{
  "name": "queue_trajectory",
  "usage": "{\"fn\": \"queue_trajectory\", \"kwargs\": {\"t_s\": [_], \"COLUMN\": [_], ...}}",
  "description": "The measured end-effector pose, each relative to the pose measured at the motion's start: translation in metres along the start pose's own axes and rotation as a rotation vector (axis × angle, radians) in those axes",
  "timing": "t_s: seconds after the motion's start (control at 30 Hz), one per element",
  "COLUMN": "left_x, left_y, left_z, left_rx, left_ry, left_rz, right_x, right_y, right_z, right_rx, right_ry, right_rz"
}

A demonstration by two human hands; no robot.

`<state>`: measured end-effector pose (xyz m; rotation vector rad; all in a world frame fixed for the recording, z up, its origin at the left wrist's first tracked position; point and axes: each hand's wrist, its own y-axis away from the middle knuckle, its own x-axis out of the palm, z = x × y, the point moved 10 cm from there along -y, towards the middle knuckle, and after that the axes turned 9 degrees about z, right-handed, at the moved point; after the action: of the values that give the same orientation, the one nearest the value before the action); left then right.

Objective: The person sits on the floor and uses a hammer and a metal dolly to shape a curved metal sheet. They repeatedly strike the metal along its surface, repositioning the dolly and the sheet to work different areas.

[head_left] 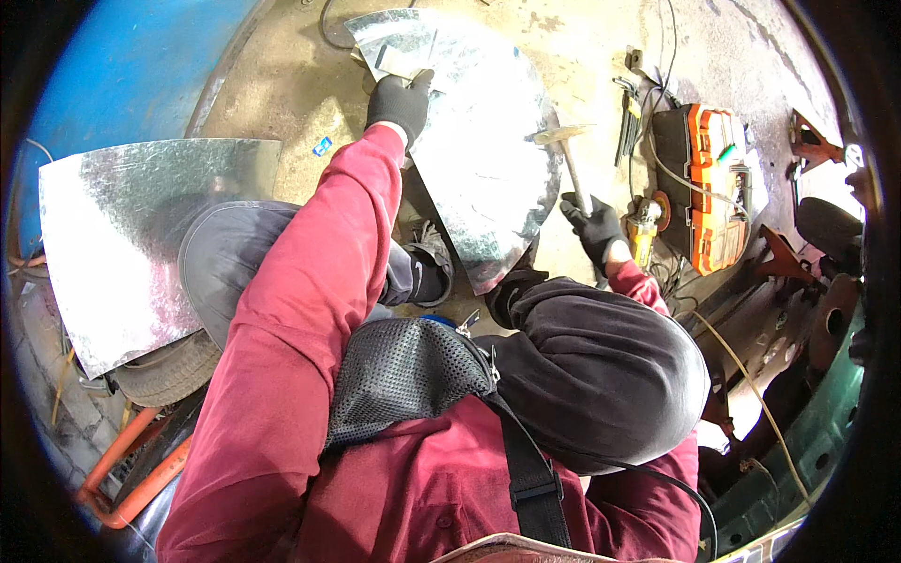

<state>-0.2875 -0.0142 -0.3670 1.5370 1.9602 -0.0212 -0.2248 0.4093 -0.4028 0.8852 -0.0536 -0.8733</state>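
Observation:
A large shiny sheet of metal [488,141] with a curved edge lies in front of me, its narrow end between my feet. My left hand [399,105], in a black glove, is curled at the sheet's upper left edge. Its fingers close on a pale rectangular block [402,64], partly hidden by the glove. In my right hand [598,231], also gloved in black, is a hammer [572,169], gripped low on its pale handle. The hammer's head is raised near the sheet's right edge.
Right of the hammer stand a yellow angle grinder [644,233] and an orange-and-black toolbox [709,188] with cables around them. Another metal sheet [141,244] rests at the left over a tyre [174,371]. A blue panel [122,70] borders the upper left; rusty metal parts [784,258] crowd the right.

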Motion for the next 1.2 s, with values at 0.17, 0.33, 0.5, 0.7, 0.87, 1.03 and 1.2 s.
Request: {"fn": "queue_trajectory", "kwargs": {"t_s": [0.17,0.33,0.5,0.7,0.87,1.03,1.2], "left_x": [0.002,0.01,0.018,0.019,0.031,0.038,0.02], "left_y": [0.014,-0.003,-0.01,-0.012,-0.003,-0.003,0.002], "left_z": [-0.027,-0.007,-0.009,-0.024,-0.044,-0.042,-0.047], "left_rx": [-0.077,0.07,0.103,0.114,0.109,0.079,0.112], "left_ry": [0.001,0.018,-0.098,-0.285,-0.391,-0.401,-0.383], "left_rz": [0.087,0.03,-0.002,-0.005,-0.061,0.01,-0.099], "right_x": [-0.046,-0.079,-0.09,-0.069,-0.033,-0.028,-0.041], "right_y": [0.034,0.05,0.074,0.083,0.045,0.052,0.112], "right_z": [0.053,0.141,0.26,0.344,0.315,0.331,0.397], "right_rx": [0.07,-0.114,-0.598,-0.696,-0.85,-0.741,-1.313], "right_ry": [0.303,0.467,0.48,0.511,0.947,0.83,0.509], "right_rz": [-0.001,-0.118,-0.261,-0.203,-0.182,-0.111,-0.317]}}
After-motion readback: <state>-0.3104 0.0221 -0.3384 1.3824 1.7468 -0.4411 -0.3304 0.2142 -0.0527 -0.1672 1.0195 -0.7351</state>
